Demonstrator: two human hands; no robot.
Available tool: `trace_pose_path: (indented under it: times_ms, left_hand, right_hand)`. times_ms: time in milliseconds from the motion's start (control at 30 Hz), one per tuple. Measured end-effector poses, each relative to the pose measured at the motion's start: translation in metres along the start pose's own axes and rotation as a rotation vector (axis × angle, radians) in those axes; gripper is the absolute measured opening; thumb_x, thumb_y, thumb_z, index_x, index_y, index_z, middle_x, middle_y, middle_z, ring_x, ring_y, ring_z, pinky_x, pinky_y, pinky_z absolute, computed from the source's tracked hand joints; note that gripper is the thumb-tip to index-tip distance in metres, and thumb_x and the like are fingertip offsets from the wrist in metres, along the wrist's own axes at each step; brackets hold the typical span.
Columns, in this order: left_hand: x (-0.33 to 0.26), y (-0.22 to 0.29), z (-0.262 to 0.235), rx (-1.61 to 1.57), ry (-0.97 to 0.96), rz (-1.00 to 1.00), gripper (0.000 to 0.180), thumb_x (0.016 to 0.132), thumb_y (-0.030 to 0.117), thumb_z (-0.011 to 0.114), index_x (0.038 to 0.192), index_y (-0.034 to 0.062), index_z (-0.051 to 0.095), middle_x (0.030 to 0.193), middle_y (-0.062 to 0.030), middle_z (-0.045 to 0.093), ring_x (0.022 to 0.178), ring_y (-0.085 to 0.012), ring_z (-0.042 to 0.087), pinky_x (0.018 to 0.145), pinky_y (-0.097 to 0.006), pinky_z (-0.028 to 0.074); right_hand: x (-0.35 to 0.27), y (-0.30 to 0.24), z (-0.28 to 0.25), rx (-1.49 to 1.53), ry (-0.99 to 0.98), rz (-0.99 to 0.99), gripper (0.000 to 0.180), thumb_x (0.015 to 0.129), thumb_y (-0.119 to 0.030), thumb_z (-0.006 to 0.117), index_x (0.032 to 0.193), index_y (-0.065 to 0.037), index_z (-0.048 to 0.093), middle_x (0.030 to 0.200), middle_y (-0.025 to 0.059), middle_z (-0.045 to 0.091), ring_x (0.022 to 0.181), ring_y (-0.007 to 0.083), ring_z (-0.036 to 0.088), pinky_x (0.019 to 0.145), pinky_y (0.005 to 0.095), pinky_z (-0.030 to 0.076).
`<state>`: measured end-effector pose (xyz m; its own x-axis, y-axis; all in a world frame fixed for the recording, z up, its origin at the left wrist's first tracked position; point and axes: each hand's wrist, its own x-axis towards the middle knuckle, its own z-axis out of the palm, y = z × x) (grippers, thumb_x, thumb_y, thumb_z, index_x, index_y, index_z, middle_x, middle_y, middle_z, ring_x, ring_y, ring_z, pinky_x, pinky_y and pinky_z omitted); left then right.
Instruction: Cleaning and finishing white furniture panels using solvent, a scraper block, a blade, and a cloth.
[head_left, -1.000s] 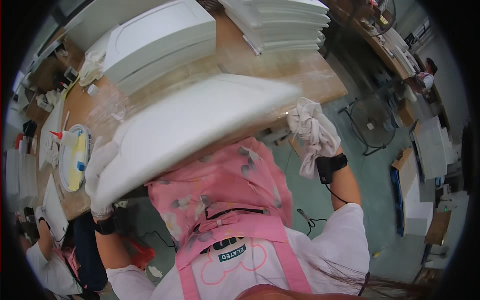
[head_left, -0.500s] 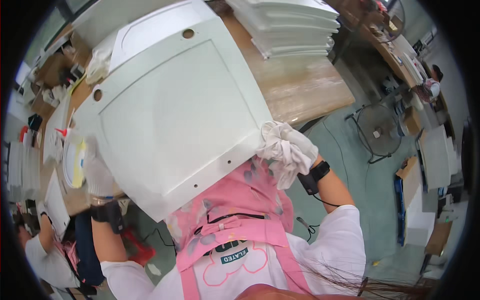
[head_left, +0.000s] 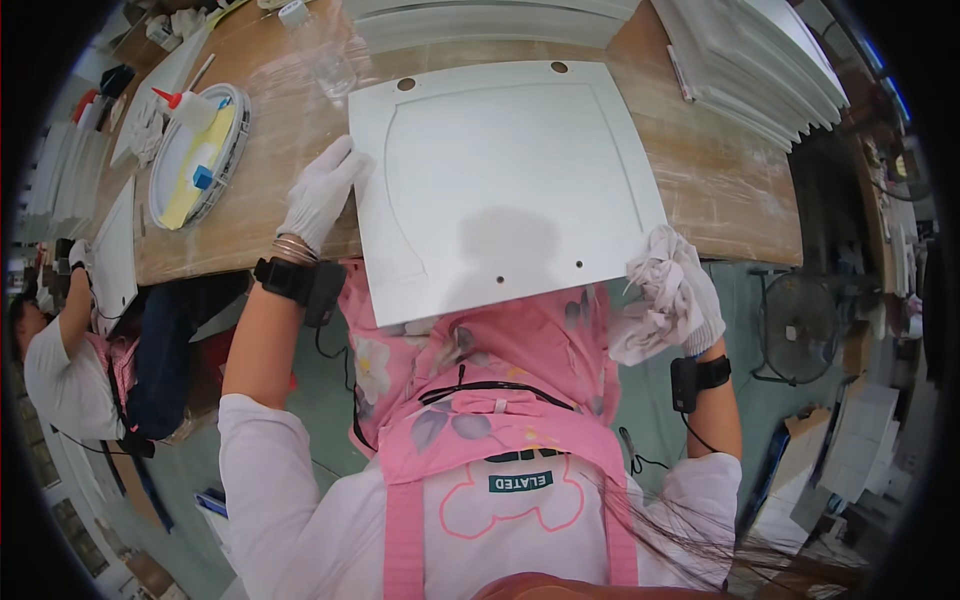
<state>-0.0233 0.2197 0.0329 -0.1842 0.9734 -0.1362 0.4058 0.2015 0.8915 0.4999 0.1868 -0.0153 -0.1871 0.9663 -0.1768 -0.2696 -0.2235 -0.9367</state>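
Note:
A white panel (head_left: 510,180) with a recessed field, two large holes at its far edge and two small ones at its near edge lies on the table, its near edge over my apron. My left hand (head_left: 322,192), in a white glove, grips the panel's left edge; some of its fingers are hidden. In my gloved right hand (head_left: 706,308) is a bunched white cloth (head_left: 655,285), which meets the panel's near right corner.
Left of the panel, a round white lid (head_left: 240,125) carries a red-tipped squeeze bottle (head_left: 195,112) and a blue block (head_left: 203,177). A clear bottle (head_left: 330,70) lies beyond. Stacked white panels (head_left: 755,75) stand far right. A co-worker (head_left: 70,350) sits left; a floor fan (head_left: 800,325) stands right.
The panel has gone from raised and tilted to lying lower and flatter on the table. My left hand has moved to its left edge; my right hand still holds the cloth.

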Motion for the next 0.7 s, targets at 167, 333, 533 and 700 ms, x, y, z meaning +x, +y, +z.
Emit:
trace_pose_path:
  times_ms: [167,333,533,700]
  left_hand:
    - [-0.031,0.01,-0.016,0.2,0.201,0.123,0.052,0.095,0.033,0.06,0.134,-0.0011,0.058,0.124,-0.0144,0.066,0.105,-0.0205,0.064,0.093,-0.031,0.049]
    - [-0.101,-0.005,-0.004,-0.078,0.164,-0.218,0.037,0.095,0.031,0.064,0.111,-0.003,0.062,0.098,-0.0095,0.07,0.076,-0.0105,0.062,0.071,-0.028,0.052]
    - [-0.14,-0.011,0.027,-0.087,-0.085,-0.525,0.034,0.095,0.031,0.064,0.105,-0.0019,0.062,0.087,-0.0069,0.068,0.075,-0.0127,0.067,0.065,-0.027,0.052]
    - [-0.137,-0.026,0.035,-0.491,-0.15,-0.514,0.033,0.099,0.024,0.057,0.119,-0.0023,0.058,0.092,-0.0086,0.067,0.073,-0.0152,0.067,0.06,-0.028,0.056]
  right_hand:
    - [0.009,-0.052,-0.014,-0.731,0.02,0.158,0.036,0.101,-0.008,0.048,0.135,0.005,0.05,0.12,0.0126,0.066,0.106,0.0211,0.064,0.094,0.0306,0.052]
    - [0.027,-0.067,0.034,-0.738,0.328,-0.228,0.034,0.097,-0.009,0.052,0.13,-0.004,0.058,0.118,0.012,0.067,0.111,0.0245,0.063,0.097,0.0334,0.05]
    - [0.033,-0.024,0.153,-1.612,-0.083,-0.385,0.034,0.086,-0.024,0.065,0.119,-0.013,0.064,0.107,0.0111,0.062,0.098,0.0305,0.062,0.091,0.0428,0.051]
    - [0.043,-0.029,0.181,-1.211,-0.629,-0.275,0.034,0.087,-0.025,0.065,0.117,-0.01,0.065,0.109,0.0129,0.066,0.105,0.0307,0.063,0.093,0.0415,0.051]
